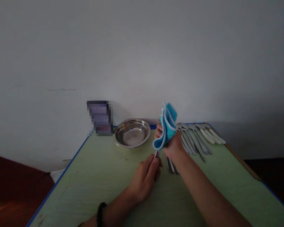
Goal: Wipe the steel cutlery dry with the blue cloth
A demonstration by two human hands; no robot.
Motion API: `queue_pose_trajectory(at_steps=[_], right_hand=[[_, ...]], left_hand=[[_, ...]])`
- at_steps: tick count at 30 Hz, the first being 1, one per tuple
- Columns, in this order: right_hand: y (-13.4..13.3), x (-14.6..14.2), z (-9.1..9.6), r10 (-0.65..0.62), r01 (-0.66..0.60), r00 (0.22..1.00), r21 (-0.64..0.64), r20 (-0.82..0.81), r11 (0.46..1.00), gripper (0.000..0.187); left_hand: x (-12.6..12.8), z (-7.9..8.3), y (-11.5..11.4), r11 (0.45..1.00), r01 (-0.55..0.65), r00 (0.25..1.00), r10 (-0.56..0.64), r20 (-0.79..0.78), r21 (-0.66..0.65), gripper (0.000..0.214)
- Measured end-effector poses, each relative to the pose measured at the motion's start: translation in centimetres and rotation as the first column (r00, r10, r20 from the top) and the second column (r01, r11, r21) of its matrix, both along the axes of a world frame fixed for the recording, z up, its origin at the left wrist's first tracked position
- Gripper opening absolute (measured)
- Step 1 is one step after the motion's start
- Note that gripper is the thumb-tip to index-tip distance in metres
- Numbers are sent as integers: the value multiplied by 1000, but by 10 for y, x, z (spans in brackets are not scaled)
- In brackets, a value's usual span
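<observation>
Pinched between the thumb and fingers of my left hand [145, 176] is the metal handle [157, 154] of a piece of cutlery. A folded blue cloth [167, 129] with pale edging covers the far end, so I cannot tell which piece it is. My right hand [175, 145] is closed around that cloth, just above and to the right of my left hand. Several metal utensil handles [171, 165] show on the table below my right wrist, partly hidden by it.
A round steel bowl [132, 136] stands at the table's back, left of the cloth. Several metal utensils [194, 138] lie side by side at the back right, beside white-handled pieces [207, 136]. A blurred dark upright object [100, 118] leans near the wall. The green tabletop [94, 176] has blue edges.
</observation>
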State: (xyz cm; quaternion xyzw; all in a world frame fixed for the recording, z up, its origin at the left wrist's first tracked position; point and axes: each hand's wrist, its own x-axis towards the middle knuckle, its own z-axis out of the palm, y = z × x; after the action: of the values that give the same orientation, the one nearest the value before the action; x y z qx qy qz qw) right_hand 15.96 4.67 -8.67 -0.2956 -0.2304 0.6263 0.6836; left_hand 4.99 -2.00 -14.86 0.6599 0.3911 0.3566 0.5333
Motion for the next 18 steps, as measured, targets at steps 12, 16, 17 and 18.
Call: queue_pose_trajectory(at_steps=[12, 16, 17, 18], right_hand=[[4, 35, 25, 74, -91, 935, -31, -347, 995, 27], [5, 36, 20, 133, -156, 901, -22, -414, 987, 29], [5, 36, 18, 145, -171, 895, -25, -422, 985, 29], [6, 36, 17, 157, -187, 891, -29, -427, 982, 29]], left_hand=[[-9, -8, -4, 774, 111, 994, -101, -52, 623, 43], [-9, -4, -4, 653, 183, 981, -173, -91, 735, 45], [-8, -3, -4, 640, 192, 979, -178, -100, 744, 45], [-8, -2, -4, 633, 199, 978, -181, -106, 748, 45]])
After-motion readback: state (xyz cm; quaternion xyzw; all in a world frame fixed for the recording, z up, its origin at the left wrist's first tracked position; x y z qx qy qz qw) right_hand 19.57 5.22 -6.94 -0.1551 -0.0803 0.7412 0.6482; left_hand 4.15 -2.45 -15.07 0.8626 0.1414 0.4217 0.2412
